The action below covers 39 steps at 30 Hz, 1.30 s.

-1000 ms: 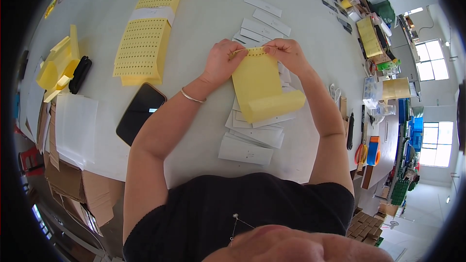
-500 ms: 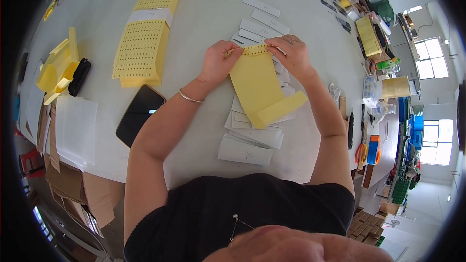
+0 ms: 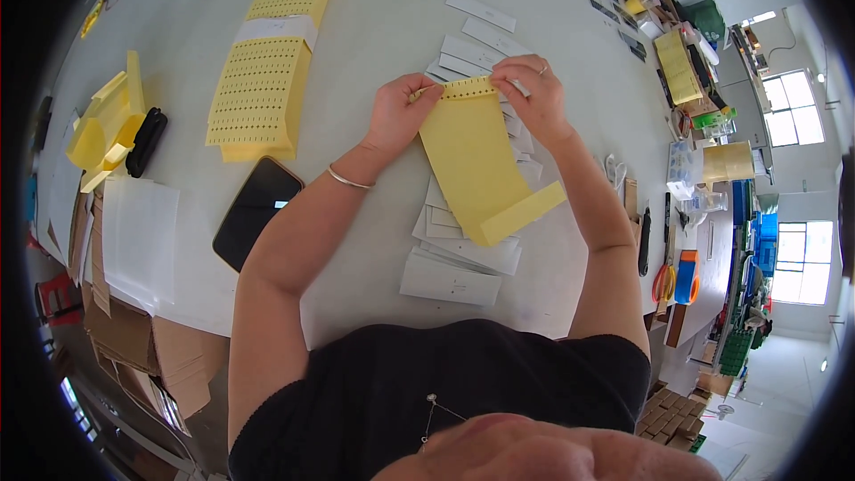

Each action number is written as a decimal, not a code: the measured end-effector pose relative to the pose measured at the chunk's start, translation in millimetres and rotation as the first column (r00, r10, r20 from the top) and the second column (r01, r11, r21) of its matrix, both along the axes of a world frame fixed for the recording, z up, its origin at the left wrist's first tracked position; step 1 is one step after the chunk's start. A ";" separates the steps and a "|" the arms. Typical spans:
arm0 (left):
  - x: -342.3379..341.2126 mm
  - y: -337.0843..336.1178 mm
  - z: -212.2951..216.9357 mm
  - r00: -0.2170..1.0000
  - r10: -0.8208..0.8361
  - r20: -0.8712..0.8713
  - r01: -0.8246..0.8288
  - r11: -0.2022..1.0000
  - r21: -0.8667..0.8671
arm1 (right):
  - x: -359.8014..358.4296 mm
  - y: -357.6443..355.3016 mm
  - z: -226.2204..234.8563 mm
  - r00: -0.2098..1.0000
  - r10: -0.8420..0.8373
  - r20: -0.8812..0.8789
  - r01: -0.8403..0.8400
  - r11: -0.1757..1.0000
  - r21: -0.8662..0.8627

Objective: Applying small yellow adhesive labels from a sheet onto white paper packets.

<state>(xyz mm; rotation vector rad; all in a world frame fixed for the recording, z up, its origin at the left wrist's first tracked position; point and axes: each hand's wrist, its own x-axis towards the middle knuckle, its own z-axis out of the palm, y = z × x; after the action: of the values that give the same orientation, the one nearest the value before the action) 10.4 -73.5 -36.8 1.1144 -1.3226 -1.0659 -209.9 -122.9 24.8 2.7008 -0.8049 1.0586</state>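
My left hand [image 3: 398,114] and my right hand [image 3: 532,96] both pinch the perforated top edge of a long yellow paper strip [image 3: 478,167] above the white table [image 3: 383,9]. The strip hangs toward me and its lower end folds up to the right. Under it lie several white rectangular cards [image 3: 457,254], fanned in a loose column toward my body. A thin bangle sits on my left wrist and a ring on my right hand.
Two stacks of perforated yellow sheets [image 3: 267,62] lie at the left, one banded in white. A black phone [image 3: 256,210] lies near my left elbow. Further left are yellow backing scraps [image 3: 105,129], a black object [image 3: 146,141] and white sheets [image 3: 141,240]. Scissors and tape [image 3: 677,278] are at the right.
Both hands moved apart along the strip's top edge, stretching it flatter. The strip now hangs longer and straighter over the white cards.
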 end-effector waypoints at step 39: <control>0.3 1.1 3.5 0.983 0.092 -0.160 -0.111 0.987 -0.117 | -42.7 -90.2 -22.3 0.932 -0.344 -0.110 0.296 0.554 0.778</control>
<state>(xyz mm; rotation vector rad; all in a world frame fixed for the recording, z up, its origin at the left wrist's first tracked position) 10.7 -72.4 -33.3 0.9753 -1.1809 -0.9604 -252.6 -213.1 2.4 2.9229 -2.1278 0.7915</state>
